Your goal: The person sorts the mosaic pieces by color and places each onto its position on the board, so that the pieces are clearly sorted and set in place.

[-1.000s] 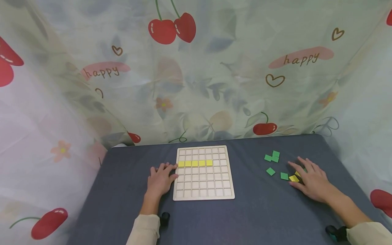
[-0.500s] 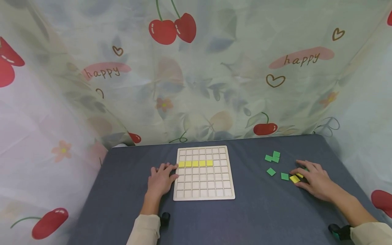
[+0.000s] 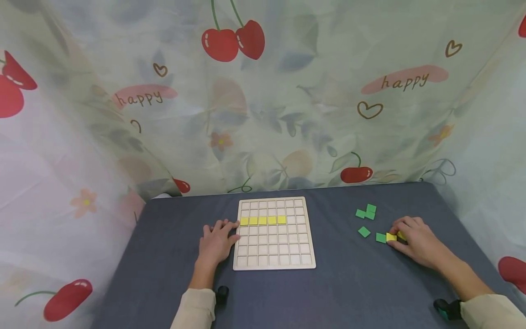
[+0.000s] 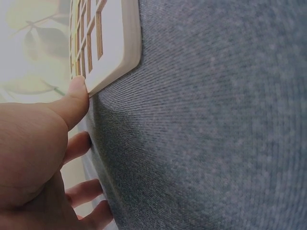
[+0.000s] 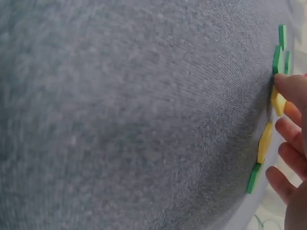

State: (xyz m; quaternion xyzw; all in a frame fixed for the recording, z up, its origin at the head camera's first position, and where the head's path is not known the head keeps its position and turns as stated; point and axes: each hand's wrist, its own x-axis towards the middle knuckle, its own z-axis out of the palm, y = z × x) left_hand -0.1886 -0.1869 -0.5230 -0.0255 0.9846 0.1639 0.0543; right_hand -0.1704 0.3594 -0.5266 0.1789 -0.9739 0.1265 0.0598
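Note:
My left hand [image 3: 215, 244] rests at the left edge of a pale wooden grid board [image 3: 273, 265]. In the left wrist view its thumb [image 4: 76, 98] touches the board's rim, while the other fingers lie loosely on the cloth. A row of several yellow square tiles [image 3: 262, 220] sits in the board's cells. Over on the right, my right hand [image 3: 419, 244] pinches a yellow tile [image 3: 391, 237] between thumb and forefinger. That tile lies against a green tile [image 3: 381, 237]. A second yellow tile [image 3: 402, 236] is partly hidden under the hand.
Several more green tiles [image 3: 364, 232] lie left of and behind my right hand. In the right wrist view another green tile [image 5: 254, 178] lies under the fingers. Dark cloth [image 3: 337, 292] covers the table, and a patterned curtain [image 3: 271, 114] hangs behind and at the sides.
The right hand's spread fingers have drawn together on the yellow tile, which has shifted slightly left against the green one. The left hand and the board stay put.

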